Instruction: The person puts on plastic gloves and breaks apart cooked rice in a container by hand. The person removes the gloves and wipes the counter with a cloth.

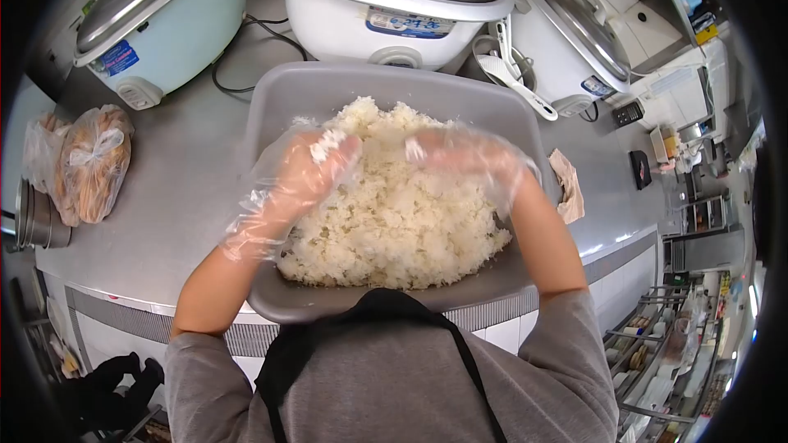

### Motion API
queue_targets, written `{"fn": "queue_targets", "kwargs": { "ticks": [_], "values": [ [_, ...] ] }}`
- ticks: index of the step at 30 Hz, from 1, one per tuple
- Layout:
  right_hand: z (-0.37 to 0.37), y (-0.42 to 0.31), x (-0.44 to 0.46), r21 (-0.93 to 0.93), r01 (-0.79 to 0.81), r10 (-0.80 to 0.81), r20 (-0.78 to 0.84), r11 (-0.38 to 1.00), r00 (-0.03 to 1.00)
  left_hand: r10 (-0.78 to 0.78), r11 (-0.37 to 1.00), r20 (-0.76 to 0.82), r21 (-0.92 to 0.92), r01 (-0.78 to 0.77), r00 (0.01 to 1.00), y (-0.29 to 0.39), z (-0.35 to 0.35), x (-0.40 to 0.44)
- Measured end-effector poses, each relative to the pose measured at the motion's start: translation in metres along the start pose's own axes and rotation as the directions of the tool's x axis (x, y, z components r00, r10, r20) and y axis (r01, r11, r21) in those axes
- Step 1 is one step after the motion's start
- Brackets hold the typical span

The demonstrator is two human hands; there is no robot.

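A heap of cooked white rice (394, 230) fills much of a large grey plastic tub (271, 90). Both hands wear clear, loose plastic gloves. Over the left part of the rice is my left hand (316, 166), fingers extended and somewhat blurred, with rice clinging to the glove. My right hand (472, 152) reaches across the right part of the heap, its fingers stretched toward the middle and smeared by motion. Grains stick near its fingertips. The palms are turned from view, and I cannot tell how deeply the fingertips touch the rice.
Behind the tub stand a white rice cooker (345, 16), a pale-blue cooker (189, 33) and another white cooker (566, 41). White rice paddles (517, 82) rest beside them. Bagged brown food (98, 164) sits left on the steel counter (172, 221). A crumpled brown paper (566, 184) lies right.
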State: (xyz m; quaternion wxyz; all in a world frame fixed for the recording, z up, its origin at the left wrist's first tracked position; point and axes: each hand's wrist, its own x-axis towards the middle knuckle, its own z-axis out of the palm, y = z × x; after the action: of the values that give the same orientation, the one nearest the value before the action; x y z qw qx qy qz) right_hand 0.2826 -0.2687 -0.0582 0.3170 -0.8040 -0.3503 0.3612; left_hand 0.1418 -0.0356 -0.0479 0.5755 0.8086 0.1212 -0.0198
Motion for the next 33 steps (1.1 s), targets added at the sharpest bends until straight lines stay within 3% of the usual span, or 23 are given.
{"fn": "queue_targets", "kwargs": {
  "ticks": [2, 3, 4, 5, 6, 8, 10, 11, 13, 14, 16, 17, 19, 21, 22, 24, 28, 30, 31, 32, 33],
  "values": [
    [-0.018, 0.05, 0.058, 0.257, 0.091, -0.104, 0.039, 0.962, 0.994, -0.045, 0.988, -0.087, -0.154, 0.032, 0.995, -0.003, -0.003, 0.011],
    [-0.014, 0.035, 0.07, 0.142, 0.049, -0.05, 0.004, 0.989, 0.999, -0.074, 0.972, -0.127, -0.229, 0.043, 0.989, -0.004, -0.004, 0.014],
    [-0.011, 0.019, 0.081, 0.028, -0.004, 0.005, -0.031, 1.0, 0.999, -0.077, 0.982, -0.29, -0.187, 0.023, 0.954, 0.001, 0.001, 0.01],
    [0.0, -0.033, 0.091, -0.318, -0.168, 0.118, -0.168, 0.933, 0.979, 0.07, 0.983, -0.313, -0.14, -0.119, 0.947, -0.01, -0.001, 0.018],
    [0.007, -0.056, 0.103, -0.427, -0.143, 0.141, -0.037, 0.893, 0.989, 0.213, 0.963, -0.328, -0.09, -0.255, 0.921, -0.031, 0.0, 0.032],
    [0.026, -0.081, 0.115, -0.604, -0.056, 0.233, 0.219, 0.795, 0.948, 0.323, 0.914, -0.316, -0.141, -0.381, 0.892, -0.051, 0.0, 0.046],
    [0.052, -0.094, 0.098, -0.69, 0.106, 0.049, 0.201, 0.716, 0.978, 0.29, 0.86, -0.305, -0.333, -0.387, 0.907, -0.06, -0.003, 0.055],
    [0.067, -0.102, 0.09, -0.726, 0.186, -0.054, 0.201, 0.661, 0.978, 0.255, 0.901, -0.321, -0.264, -0.345, 0.912, -0.06, -0.005, 0.052],
    [0.086, -0.12, 0.083, -0.713, 0.096, 0.22, 0.337, 0.695, 0.916, 0.186, 0.962, -0.354, -0.124, -0.243, 0.917, -0.048, -0.004, 0.042],
    [0.098, -0.118, 0.082, -0.737, 0.159, 0.188, 0.365, 0.657, 0.912, 0.107, 0.946, -0.235, -0.274, -0.172, 0.966, -0.031, -0.009, 0.033],
    [0.122, -0.101, 0.076, -0.773, 0.266, 0.139, 0.414, 0.576, 0.9, 0.395, 0.919, -0.264, 0.115, -0.378, 0.88, -0.06, -0.01, 0.049],
    [0.128, -0.09, 0.066, -0.714, 0.283, 0.025, 0.388, 0.64, 0.922, 0.527, 0.838, -0.225, 0.3, -0.457, 0.819, -0.062, -0.01, 0.052],
    [0.129, -0.068, 0.037, -0.581, 0.326, -0.191, 0.282, 0.746, 0.94, 0.199, 0.949, -0.056, 0.26, -0.178, 0.978, -0.058, -0.011, 0.049],
    [0.122, -0.063, 0.007, -0.536, 0.243, -0.213, 0.117, 0.809, 0.97, 0.136, 0.937, 0.027, 0.322, -0.137, 0.99, -0.052, -0.01, 0.041],
    [0.115, -0.062, -0.007, -0.511, 0.206, -0.218, 0.036, 0.835, 0.975, 0.018, 0.883, 0.152, 0.462, -0.087, 0.988, -0.043, -0.011, 0.043],
    [0.098, -0.063, -0.033, -0.55, 0.137, -0.141, 0.035, 0.824, 0.989, -0.262, 0.694, 0.32, 0.718, -0.052, 0.911, -0.021, -0.016, 0.054],
    [0.053, -0.029, -0.077, -0.461, -0.031, -0.029, -0.122, 0.887, 0.992, -0.391, 0.541, 0.403, 0.828, -0.147, 0.828, 0.0, -0.002, 0.064],
    [0.039, 0.005, -0.097, -0.162, -0.218, 0.199, -0.127, 0.962, 0.972, -0.42, 0.457, 0.471, 0.848, -0.268, 0.776, 0.01, 0.015, 0.067],
    [0.036, 0.016, -0.102, -0.006, -0.306, 0.304, -0.102, 0.952, 0.947, -0.325, 0.664, 0.519, 0.721, -0.2, 0.791, -0.005, 0.022, 0.072],
    [0.037, 0.02, -0.103, -0.011, -0.328, 0.323, -0.138, 0.945, 0.936, -0.228, 0.828, 0.542, 0.544, -0.131, 0.809, -0.036, 0.029, 0.081],
    [0.043, 0.041, -0.1, 0.145, -0.236, 0.26, -0.179, 0.961, 0.949, -0.136, 0.94, 0.543, 0.335, -0.065, 0.829, -0.053, 0.034, 0.085]
  ]
}}
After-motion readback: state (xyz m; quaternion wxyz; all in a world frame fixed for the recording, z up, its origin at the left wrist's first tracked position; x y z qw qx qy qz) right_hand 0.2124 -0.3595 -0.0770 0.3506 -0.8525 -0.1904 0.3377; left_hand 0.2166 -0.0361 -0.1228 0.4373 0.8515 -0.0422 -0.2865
